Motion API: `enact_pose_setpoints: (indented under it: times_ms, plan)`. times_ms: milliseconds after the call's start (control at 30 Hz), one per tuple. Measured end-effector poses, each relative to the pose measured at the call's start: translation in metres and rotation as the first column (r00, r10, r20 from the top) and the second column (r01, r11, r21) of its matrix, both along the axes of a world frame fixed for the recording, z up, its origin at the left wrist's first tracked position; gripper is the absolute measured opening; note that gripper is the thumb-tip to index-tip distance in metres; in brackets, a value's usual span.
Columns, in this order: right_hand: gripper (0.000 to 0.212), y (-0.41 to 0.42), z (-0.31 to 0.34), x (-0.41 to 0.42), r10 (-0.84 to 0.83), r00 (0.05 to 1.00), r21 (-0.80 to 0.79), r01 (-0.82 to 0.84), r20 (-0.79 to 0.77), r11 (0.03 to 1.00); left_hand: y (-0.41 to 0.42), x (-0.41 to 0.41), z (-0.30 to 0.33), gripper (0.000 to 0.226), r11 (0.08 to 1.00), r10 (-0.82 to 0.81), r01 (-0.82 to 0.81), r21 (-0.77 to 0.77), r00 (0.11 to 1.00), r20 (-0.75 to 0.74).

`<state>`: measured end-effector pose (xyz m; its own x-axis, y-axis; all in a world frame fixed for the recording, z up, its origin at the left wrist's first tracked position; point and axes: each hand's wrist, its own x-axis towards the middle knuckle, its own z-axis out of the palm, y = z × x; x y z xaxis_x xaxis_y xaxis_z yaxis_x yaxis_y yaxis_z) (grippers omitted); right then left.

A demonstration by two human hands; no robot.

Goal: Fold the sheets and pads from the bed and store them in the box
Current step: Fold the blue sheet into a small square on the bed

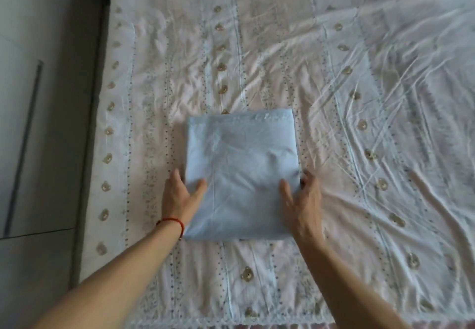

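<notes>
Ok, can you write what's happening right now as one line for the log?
stage: blue sheet folded, on patterned bedspread | left hand: grips its left edge | right hand: grips its right edge | box: not in view

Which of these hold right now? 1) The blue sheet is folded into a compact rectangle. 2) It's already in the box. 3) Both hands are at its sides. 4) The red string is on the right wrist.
1) True: the blue sheet lies folded.
2) False: it rests on the patterned bed cover; no box shows.
3) True: left hand and right hand flank it.
4) False: the red string circles the left wrist.
</notes>
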<state>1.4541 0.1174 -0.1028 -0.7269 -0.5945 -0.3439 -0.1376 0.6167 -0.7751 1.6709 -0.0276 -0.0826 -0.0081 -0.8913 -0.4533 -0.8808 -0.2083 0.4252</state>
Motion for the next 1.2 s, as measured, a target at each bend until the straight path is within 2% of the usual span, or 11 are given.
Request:
enact_pose_setpoints:
  times_ms: [100,167,233,367,467,567,667,867,967,1100,1200]
  plan:
    - [0.062,-0.013,0.020,-0.010,-0.100,0.937,0.145,0.054,0.335,0.988,-0.021,0.001,0.007,0.057,0.925,0.313,-0.264,0.273,0.938,-0.152]
    - [0.060,-0.025,0.024,-0.023,-0.123,0.816,0.105,0.077,0.565,0.991,-0.035,0.003,0.011,0.075,0.848,0.411,-0.283,0.448,0.885,-0.219]
    - [0.063,-0.030,0.029,-0.030,-0.071,0.752,0.028,0.069,0.656,0.997,-0.039,0.000,0.021,0.081,0.819,0.408,-0.242,0.521,0.883,-0.232]
    - [0.055,0.007,0.095,-0.037,-0.056,0.786,-0.057,0.115,0.616,0.992,-0.014,-0.013,0.098,0.040,0.887,0.299,-0.105,0.450,0.874,-0.384]
    - [0.057,0.058,0.147,-0.038,-0.052,0.777,-0.096,0.143,0.628,0.985,0.018,-0.019,0.153,0.039,0.893,0.224,0.035,0.449,0.829,-0.512]
    - [0.051,0.113,0.218,-0.052,-0.083,0.785,-0.162,0.229,0.614,0.960,0.046,-0.045,0.223,0.056,0.898,0.124,0.181,0.401,0.770,-0.626]
    - [0.034,0.177,0.296,-0.067,-0.180,0.802,-0.209,0.353,0.569,0.912,0.075,-0.092,0.289,0.066,0.866,0.005,0.358,0.348,0.690,-0.723]
    - [0.055,0.308,0.411,-0.083,-0.463,0.784,-0.346,0.606,0.413,0.716,0.166,-0.206,0.390,0.023,0.720,-0.279,0.677,0.154,0.484,-0.829]
    - [0.049,0.370,0.435,-0.087,-0.604,0.722,-0.395,0.691,0.338,0.605,0.219,-0.255,0.418,0.039,0.651,-0.425,0.758,0.020,0.387,-0.818]
    - [0.079,0.464,0.449,-0.089,-0.750,0.618,-0.456,0.752,0.237,0.476,0.304,-0.312,0.440,0.099,0.482,-0.483,0.876,0.000,0.266,-0.834]
    - [0.073,0.543,0.455,-0.091,-0.773,0.618,-0.528,0.708,0.142,0.469,0.385,-0.352,0.451,0.100,0.317,-0.529,0.947,-0.050,0.133,-0.838]
